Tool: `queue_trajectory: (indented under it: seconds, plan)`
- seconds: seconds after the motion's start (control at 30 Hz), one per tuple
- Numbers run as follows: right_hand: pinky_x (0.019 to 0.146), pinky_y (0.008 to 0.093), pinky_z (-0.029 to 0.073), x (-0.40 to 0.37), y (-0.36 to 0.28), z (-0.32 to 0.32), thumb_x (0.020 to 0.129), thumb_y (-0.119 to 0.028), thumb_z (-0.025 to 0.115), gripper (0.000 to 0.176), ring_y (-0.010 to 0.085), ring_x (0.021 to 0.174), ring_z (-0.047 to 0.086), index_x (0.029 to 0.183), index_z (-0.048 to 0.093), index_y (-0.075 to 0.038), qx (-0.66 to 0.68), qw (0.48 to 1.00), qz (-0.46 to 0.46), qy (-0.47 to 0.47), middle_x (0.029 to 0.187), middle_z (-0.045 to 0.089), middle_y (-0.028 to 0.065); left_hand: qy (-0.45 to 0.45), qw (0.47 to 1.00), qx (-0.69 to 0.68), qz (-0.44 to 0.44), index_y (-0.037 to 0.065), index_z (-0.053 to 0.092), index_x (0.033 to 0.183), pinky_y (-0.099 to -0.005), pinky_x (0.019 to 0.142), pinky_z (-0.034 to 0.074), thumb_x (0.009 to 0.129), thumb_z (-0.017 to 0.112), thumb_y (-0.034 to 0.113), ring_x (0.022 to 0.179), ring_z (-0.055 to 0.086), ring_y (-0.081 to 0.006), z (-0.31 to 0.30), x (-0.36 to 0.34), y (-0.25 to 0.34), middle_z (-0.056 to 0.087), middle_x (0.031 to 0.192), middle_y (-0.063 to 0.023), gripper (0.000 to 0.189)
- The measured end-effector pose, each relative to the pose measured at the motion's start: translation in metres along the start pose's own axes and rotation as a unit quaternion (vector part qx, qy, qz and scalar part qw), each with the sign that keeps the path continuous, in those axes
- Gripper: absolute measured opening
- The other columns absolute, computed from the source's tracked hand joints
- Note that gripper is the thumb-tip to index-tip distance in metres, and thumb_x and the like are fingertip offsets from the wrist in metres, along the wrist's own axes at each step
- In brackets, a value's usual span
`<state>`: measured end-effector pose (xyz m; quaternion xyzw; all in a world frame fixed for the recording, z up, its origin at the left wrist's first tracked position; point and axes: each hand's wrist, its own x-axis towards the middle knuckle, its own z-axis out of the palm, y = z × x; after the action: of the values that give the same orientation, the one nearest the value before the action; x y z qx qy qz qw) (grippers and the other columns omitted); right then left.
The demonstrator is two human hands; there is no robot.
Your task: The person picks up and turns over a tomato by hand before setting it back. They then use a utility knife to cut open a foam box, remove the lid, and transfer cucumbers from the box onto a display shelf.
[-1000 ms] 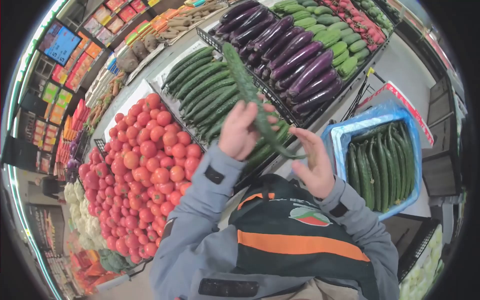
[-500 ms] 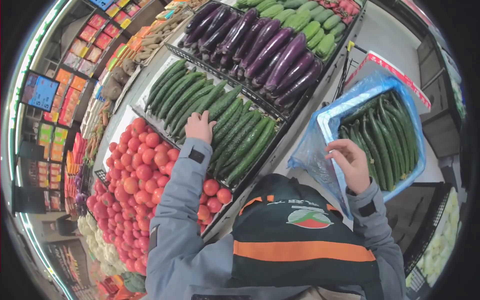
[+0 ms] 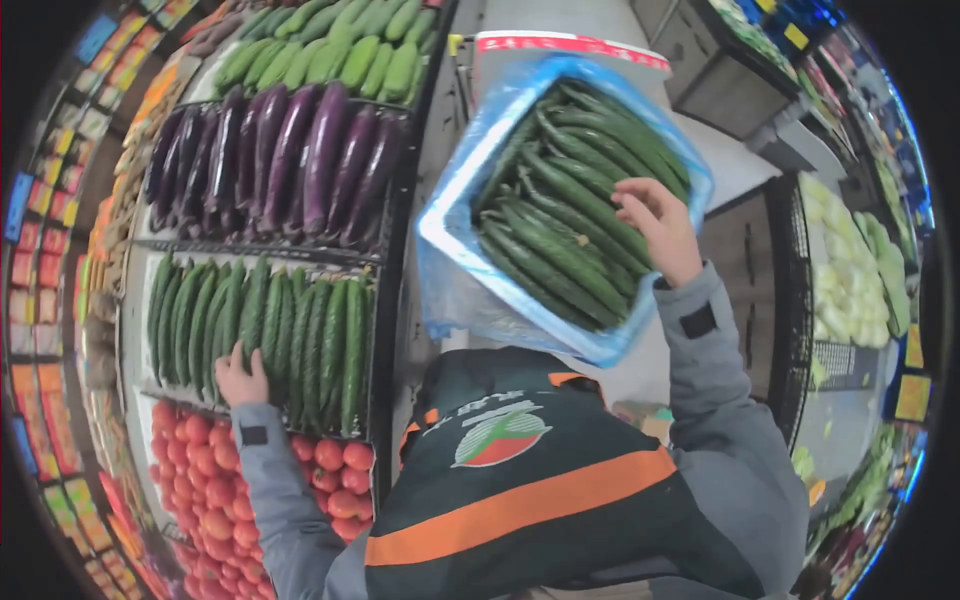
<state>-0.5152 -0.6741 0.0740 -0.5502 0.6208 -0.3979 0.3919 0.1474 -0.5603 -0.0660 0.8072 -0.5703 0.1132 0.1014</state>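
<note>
My left hand (image 3: 242, 377) rests at the near ends of a row of dark green cucumbers (image 3: 205, 325) on the display. Its thumb and fingers are apart, touching the cucumber ends; the undersides of the fingers are hidden. Over on the right, my right hand (image 3: 660, 232) hovers above a white foam box (image 3: 462, 205) lined with blue plastic film. More cucumbers (image 3: 575, 215) fill this box, lying lengthwise side by side. The right fingers are loosely bent with the thumb apart, and nothing shows between them.
Red tomatoes (image 3: 215, 490) lie on the near side of the cucumber row. Beyond it are purple eggplants (image 3: 285, 155) and light green gourds (image 3: 325, 55). A black crate edge (image 3: 392, 250) separates the display from the box. Pale vegetables (image 3: 845, 270) fill a stand at the right.
The view has turned to the right, bringing the foam box to the middle. My right hand has moved from the box's near rim to above its cucumbers. My left hand remains at the displayed row.
</note>
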Motion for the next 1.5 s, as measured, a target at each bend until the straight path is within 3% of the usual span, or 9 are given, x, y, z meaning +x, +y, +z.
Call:
queue_trajectory:
  seconds: [0.1, 0.2, 0.3, 0.4, 0.5, 0.8, 0.9, 1.4, 1.5]
  plan:
    - [0.094, 0.0434, 0.050, 0.006, 0.016, 0.006, 0.096, -0.031, 0.055, 0.035, 0.0279, 0.111, 0.058, 0.122, 0.061, -0.009, -0.193, 0.980, -0.028, 0.037, 0.124, 0.060, 0.0108, -0.060, 0.996, 0.017, -0.057, 0.018, 0.057, 0.137, -0.0506, 0.090, 0.047, 0.094, 0.056, 0.041, 0.100, 0.055, -0.0310, -0.030, 0.007, 0.040, 0.050, 0.110, -0.0091, 0.049]
    - [0.112, 0.0528, 0.035, 0.034, 0.034, 0.026, 0.096, -0.033, 0.056, 0.049, 0.0348, 0.135, 0.038, 0.135, 0.051, -0.003, -0.296, 0.952, -0.077, -0.022, 0.145, 0.040, 0.0189, -0.009, 0.993, -0.115, 0.037, 0.013, 0.058, 0.135, -0.0502, 0.095, 0.043, 0.093, 0.059, 0.031, 0.107, 0.054, -0.0365, -0.052, 0.022, 0.103, 0.056, 0.114, -0.0197, 0.046]
    - [0.119, 0.0499, 0.024, 0.069, 0.031, 0.050, 0.092, -0.039, 0.065, 0.076, 0.0373, 0.145, 0.021, 0.151, 0.029, -0.006, -0.442, 0.891, -0.073, -0.075, 0.157, 0.022, 0.0214, -0.044, 0.954, -0.262, 0.136, 0.005, 0.058, 0.133, -0.0419, 0.094, 0.047, 0.094, 0.059, 0.021, 0.105, 0.057, -0.0301, -0.068, 0.026, 0.184, 0.061, 0.110, -0.0172, 0.042]
    - [0.118, 0.0622, 0.017, 0.091, 0.039, 0.068, 0.091, -0.049, 0.063, 0.086, 0.0414, 0.147, 0.006, 0.155, 0.016, -0.017, -0.533, 0.836, -0.037, -0.121, 0.161, 0.005, 0.0147, -0.069, 0.925, -0.314, 0.205, 0.001, 0.055, 0.133, -0.0437, 0.095, 0.048, 0.096, 0.056, 0.022, 0.111, 0.057, -0.0304, -0.070, 0.011, 0.245, 0.063, 0.120, -0.0168, 0.043]
    - [0.118, 0.0599, 0.013, 0.094, 0.045, 0.075, 0.095, -0.061, 0.045, 0.080, 0.0400, 0.148, 0.003, 0.156, 0.016, -0.017, -0.567, 0.817, -0.024, -0.103, 0.162, 0.001, 0.0138, -0.103, 0.907, -0.365, 0.182, 0.003, 0.056, 0.134, -0.0399, 0.090, 0.049, 0.094, 0.060, 0.021, 0.105, 0.059, -0.0288, -0.059, -0.018, 0.272, 0.064, 0.118, -0.0136, 0.043]
    - [0.106, 0.0566, 0.034, 0.111, -0.003, 0.098, 0.091, -0.040, 0.057, 0.046, 0.0377, 0.119, 0.050, 0.123, 0.055, -0.006, -0.673, 0.729, 0.002, -0.120, 0.133, 0.046, 0.0182, -0.194, 0.894, -0.381, 0.130, 0.008, 0.056, 0.134, -0.0406, 0.079, 0.050, 0.096, 0.057, 0.026, 0.086, 0.059, -0.0246, -0.040, -0.082, 0.241, 0.062, 0.106, -0.0096, 0.042]
    - [0.088, 0.0487, 0.046, 0.111, -0.001, 0.105, 0.075, -0.044, 0.073, 0.052, 0.0323, 0.107, 0.058, 0.114, 0.061, -0.013, -0.676, 0.735, -0.013, -0.054, 0.117, 0.054, 0.0119, -0.186, 0.898, -0.392, 0.078, 0.009, 0.059, 0.130, -0.0356, 0.082, 0.049, 0.094, 0.059, 0.027, 0.087, 0.060, -0.0225, -0.041, -0.095, 0.239, 0.063, 0.101, -0.0076, 0.040]
    - [0.104, 0.0531, 0.040, 0.117, 0.018, 0.098, 0.087, -0.033, 0.062, 0.056, 0.0434, 0.127, 0.040, 0.133, 0.047, -0.004, -0.652, 0.745, -0.059, -0.124, 0.140, 0.036, 0.0252, -0.323, 0.864, -0.386, 0.013, 0.005, 0.051, 0.139, -0.0480, 0.094, 0.047, 0.101, 0.047, 0.032, 0.111, 0.057, -0.0363, -0.056, -0.118, 0.239, 0.058, 0.125, -0.0159, 0.047]
    - [0.101, 0.0500, 0.043, 0.119, 0.021, 0.100, 0.087, -0.030, 0.065, 0.046, 0.0438, 0.119, 0.048, 0.119, 0.050, -0.001, -0.628, 0.767, -0.063, -0.117, 0.138, 0.037, 0.0280, -0.301, 0.870, -0.390, 0.032, 0.007, 0.054, 0.136, -0.0441, 0.088, 0.048, 0.100, 0.048, 0.030, 0.105, 0.059, -0.0340, -0.056, -0.122, 0.245, 0.061, 0.115, -0.0144, 0.043]
